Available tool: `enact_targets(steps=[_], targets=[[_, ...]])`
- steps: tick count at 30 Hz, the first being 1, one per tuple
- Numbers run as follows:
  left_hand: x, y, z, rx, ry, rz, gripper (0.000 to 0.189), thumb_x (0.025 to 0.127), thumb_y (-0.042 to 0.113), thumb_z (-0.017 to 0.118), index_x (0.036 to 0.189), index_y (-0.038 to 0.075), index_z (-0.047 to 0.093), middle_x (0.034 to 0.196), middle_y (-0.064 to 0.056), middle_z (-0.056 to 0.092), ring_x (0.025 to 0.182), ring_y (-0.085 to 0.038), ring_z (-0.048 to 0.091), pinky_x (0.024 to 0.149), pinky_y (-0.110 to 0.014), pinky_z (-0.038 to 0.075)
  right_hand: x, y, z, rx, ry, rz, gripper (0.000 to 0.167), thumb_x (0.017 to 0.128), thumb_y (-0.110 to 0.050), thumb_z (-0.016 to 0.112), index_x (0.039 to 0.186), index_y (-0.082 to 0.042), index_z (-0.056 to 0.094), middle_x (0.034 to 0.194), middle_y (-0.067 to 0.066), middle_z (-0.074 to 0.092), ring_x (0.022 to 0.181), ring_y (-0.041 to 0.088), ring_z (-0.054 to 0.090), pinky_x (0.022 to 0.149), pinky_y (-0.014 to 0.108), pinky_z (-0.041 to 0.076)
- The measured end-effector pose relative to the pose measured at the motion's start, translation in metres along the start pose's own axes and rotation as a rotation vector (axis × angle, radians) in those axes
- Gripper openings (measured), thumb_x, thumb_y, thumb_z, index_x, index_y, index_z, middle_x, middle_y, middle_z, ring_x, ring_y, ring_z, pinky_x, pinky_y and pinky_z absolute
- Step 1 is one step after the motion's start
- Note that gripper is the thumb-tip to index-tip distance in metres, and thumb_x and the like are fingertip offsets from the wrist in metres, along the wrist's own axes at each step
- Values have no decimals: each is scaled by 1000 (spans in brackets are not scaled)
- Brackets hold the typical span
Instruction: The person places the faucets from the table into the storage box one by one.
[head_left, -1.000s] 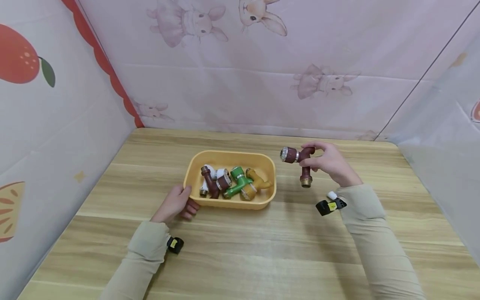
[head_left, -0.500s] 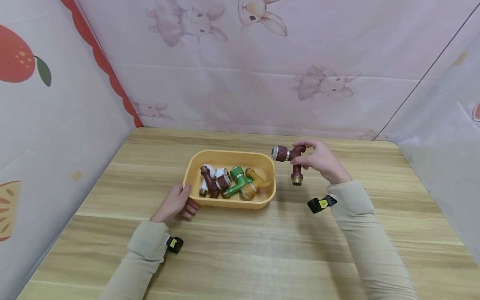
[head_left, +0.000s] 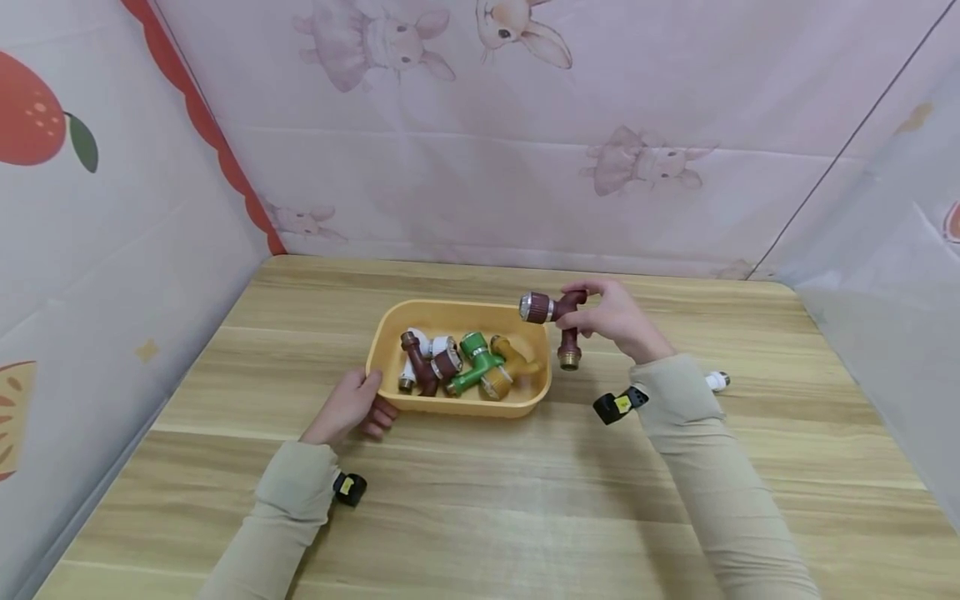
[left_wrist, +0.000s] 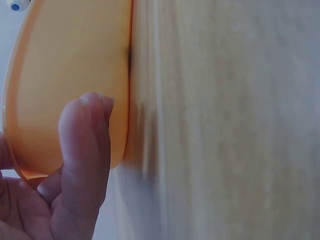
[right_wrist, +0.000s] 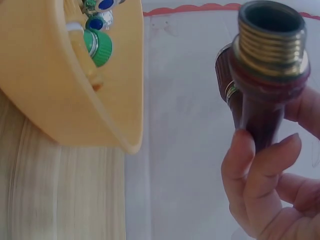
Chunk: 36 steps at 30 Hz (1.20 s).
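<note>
My right hand pinches a maroon tap in the air by the right end of a yellow plastic bin. The tap's ribbed knob points left over the bin's rim, and its brass threaded end hangs down. That open thread faces the camera in the right wrist view. My left hand grips the bin's front left corner, thumb at the rim and fingers against the outer wall. Inside the bin lie a white tap, another maroon tap, a green tap and a yellow tap.
On the wooden table, a white piece with a silvery end shows from behind my right sleeve. Printed cloth walls stand along the back and both sides. A black camera is strapped at each wrist.
My right hand has carried the maroon tap left, up to the bin's right rim. The white piece behind the right sleeve has come into view. My left hand and the bin stay put.
</note>
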<state>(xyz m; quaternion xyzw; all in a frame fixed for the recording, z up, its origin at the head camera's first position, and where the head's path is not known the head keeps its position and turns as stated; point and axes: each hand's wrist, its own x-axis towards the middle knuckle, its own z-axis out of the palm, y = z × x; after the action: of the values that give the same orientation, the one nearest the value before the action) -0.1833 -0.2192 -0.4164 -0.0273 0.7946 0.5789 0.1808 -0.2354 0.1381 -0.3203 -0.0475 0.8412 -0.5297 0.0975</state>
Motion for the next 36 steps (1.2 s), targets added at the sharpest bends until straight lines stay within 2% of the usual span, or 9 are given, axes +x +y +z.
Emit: enact_targets(steps=[10, 26, 30, 36], targets=[[-1, -3, 1, 4, 8, 2, 38, 100, 20, 22, 115, -11, 39, 71, -16, 62, 57, -19, 60, 51, -36, 55, 4, -7, 14, -19, -5, -13, 52, 70, -2, 71, 119, 1, 53, 109, 16, 43, 64, 15, 51, 53, 24, 47], [1, 0, 1, 6, 15, -22, 38, 100, 21, 21, 116, -10, 38, 71, -14, 62, 57, -19, 60, 51, -35, 55, 14, -16, 34, -32, -31, 10, 50, 70, -2, 72, 116, 0, 54, 103, 15, 50, 67, 17, 52, 54, 23, 48], [1, 0, 1, 5, 12, -23, 39, 100, 21, 21, 117, -10, 38, 71, -14, 62, 57, -19, 60, 51, -35, 55, 17, -17, 40, -54, -47, 17, 49, 69, -2, 72, 115, 0, 54, 102, 14, 52, 66, 17, 52, 55, 27, 50], [0, 0, 1, 7, 10, -13, 39, 100, 21, 21, 118, -10, 38, 71, -14, 62, 58, -19, 60, 51, -36, 55, 21, -21, 48, -94, -64, 34, 51, 68, -2, 73, 115, 0, 54, 101, 13, 53, 65, 16, 53, 56, 26, 51]])
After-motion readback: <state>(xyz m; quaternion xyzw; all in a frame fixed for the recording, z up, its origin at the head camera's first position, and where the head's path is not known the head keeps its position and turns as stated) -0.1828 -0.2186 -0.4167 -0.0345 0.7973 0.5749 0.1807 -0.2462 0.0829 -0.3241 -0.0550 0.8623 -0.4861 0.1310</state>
